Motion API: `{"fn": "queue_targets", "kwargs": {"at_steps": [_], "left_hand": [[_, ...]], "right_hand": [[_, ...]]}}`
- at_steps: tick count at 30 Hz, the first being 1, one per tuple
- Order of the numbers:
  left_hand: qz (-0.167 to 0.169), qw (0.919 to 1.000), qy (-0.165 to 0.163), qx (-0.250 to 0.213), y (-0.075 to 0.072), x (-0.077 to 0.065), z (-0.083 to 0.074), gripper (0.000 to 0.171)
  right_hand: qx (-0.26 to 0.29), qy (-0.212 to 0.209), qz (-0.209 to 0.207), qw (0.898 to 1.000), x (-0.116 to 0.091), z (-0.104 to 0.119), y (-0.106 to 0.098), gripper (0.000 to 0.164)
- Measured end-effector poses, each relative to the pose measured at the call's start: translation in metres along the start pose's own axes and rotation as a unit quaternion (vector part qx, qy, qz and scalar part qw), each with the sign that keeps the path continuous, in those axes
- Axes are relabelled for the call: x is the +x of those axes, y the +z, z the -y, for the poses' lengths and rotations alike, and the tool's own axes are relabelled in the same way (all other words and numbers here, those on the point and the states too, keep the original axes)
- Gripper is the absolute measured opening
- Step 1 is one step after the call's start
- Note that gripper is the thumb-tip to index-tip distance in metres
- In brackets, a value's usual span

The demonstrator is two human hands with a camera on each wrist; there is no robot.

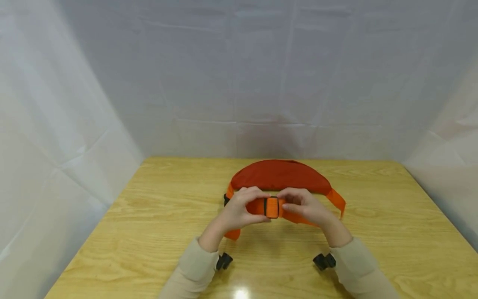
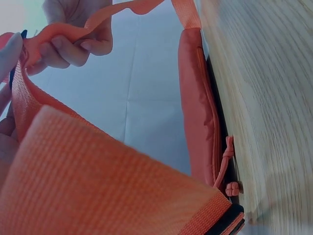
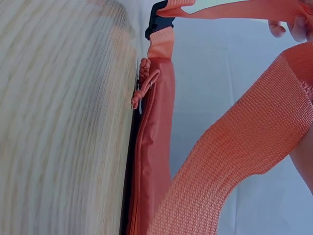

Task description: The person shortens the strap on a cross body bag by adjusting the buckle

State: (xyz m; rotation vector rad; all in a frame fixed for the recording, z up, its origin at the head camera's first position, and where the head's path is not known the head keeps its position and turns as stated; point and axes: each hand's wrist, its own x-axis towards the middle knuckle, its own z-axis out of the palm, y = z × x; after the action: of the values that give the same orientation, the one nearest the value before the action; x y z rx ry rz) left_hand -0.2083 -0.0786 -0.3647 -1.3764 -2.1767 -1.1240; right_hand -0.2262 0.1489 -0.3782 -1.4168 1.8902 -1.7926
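Observation:
A red waist bag [image 1: 280, 175] lies on the table, its orange strap [image 1: 296, 218] looping toward me. At the middle of the strap is a black slider [image 1: 271, 207] with orange webbing threaded through it. My left hand [image 1: 242, 208] pinches the slider's left side between thumb and fingers. Just right of the slider, my right hand [image 1: 304, 205] pinches the strap; its curled fingers [image 2: 71, 51] show on the webbing in the left wrist view. A black buckle [image 3: 159, 22] joins strap and bag at one end, partly hidden by my left hand in the head view.
The wood-grain table [image 1: 157, 216] meets a pale sheet [image 1: 239, 83] at the back, with more sheeting on both sides. Small black pieces [image 1: 224, 261] sit by both sleeves. Red zipper cords [image 3: 145, 85] hang from the bag.

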Motion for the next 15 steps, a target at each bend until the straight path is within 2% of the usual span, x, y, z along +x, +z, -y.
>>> {"fn": "queue_targets", "kwargs": {"at_steps": [5, 15], "left_hand": [[0.0, 1.0, 0.003, -0.001, -0.0003, -0.0004, -0.0011, 0.048], [0.011, 0.9992, 0.008, 0.037, -0.0018, -0.001, -0.002, 0.049]], "right_hand": [[0.01, -0.012, 0.01, 1.0, 0.0047, 0.0021, 0.0031, 0.027], [0.022, -0.026, -0.007, 0.999, 0.0081, 0.0058, 0.0059, 0.027]]}}
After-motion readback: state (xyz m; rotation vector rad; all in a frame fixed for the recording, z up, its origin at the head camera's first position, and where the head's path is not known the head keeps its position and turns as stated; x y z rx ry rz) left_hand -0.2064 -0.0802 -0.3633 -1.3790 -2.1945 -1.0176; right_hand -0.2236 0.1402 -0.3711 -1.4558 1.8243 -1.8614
